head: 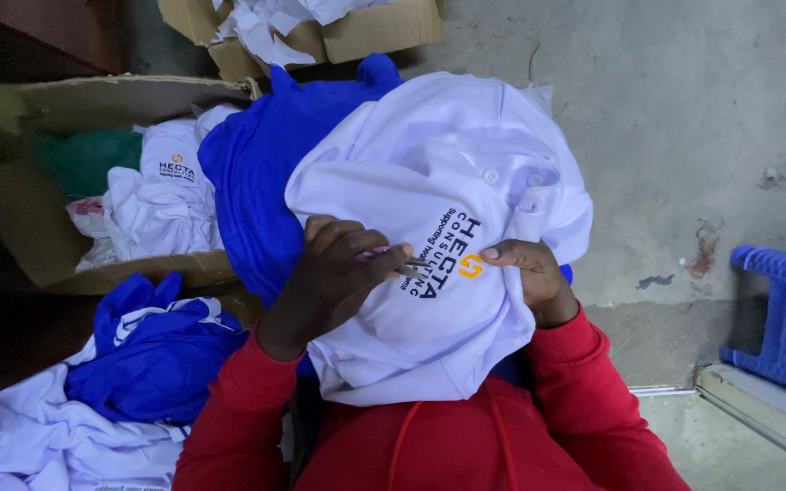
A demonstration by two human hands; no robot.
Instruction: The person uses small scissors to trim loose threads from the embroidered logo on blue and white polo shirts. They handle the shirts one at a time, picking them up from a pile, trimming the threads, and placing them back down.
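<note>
A white polo shirt (448, 164) with an embroidered emblem and buttons lies draped over my lap, on top of a blue garment (256, 173). My left hand (334, 273) grips a small metal thread snipper (404, 266), its tip resting on the embroidered lettering. My right hand (529, 273) pinches the white fabric beside the emblem, holding it taut. Both my sleeves are red.
A cardboard box (20, 209) at the left holds white shirts and a green cloth. Another box (366, 32) with white fabric sits at the top. Blue and white garments (138, 364) are piled at the lower left. A blue plastic stool (784, 309) stands on the concrete floor at the right.
</note>
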